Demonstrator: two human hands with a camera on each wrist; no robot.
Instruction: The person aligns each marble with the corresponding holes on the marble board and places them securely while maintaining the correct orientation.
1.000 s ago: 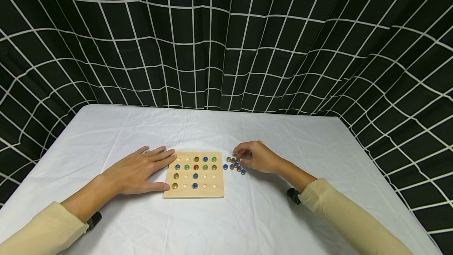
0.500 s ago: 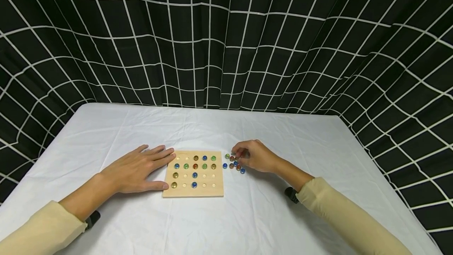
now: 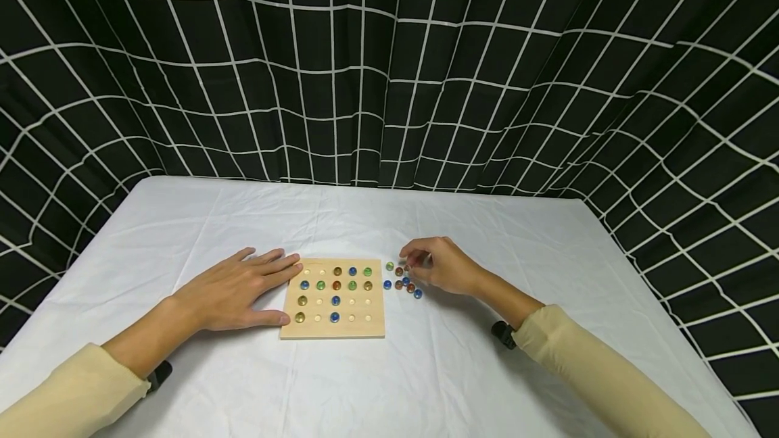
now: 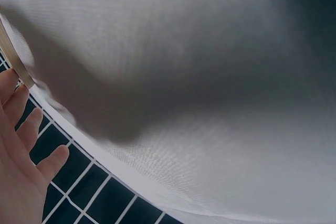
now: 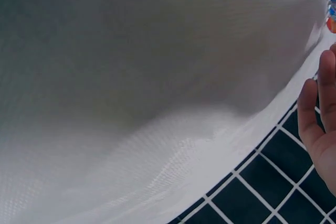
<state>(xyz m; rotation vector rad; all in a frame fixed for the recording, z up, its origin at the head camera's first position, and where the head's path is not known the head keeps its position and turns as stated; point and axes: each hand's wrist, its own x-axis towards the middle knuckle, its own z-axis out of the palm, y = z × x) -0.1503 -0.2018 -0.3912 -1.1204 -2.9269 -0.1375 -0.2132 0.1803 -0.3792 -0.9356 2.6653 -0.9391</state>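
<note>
A light wooden board with rows of small hollows lies on the table, bearing several glass marbles in blue, green, red and amber. My left hand lies flat at its left side, fingertips and thumb touching the edge. Right of the board sits a loose cluster of marbles, among them a blue marble and a green marble. Over the cluster's far side, my right hand has thumb and forefinger bent together around a small marble, partly hidden by the fingertips.
A white cloth with light creases covers the table. Behind and at both sides hangs a black curtain with a white grid. In the right wrist view, a few marbles show at the edge.
My right hand's fingertips have risen slightly, with the small marble between them. The green marble has shifted a little away and to the left. My left hand stays on the board.
</note>
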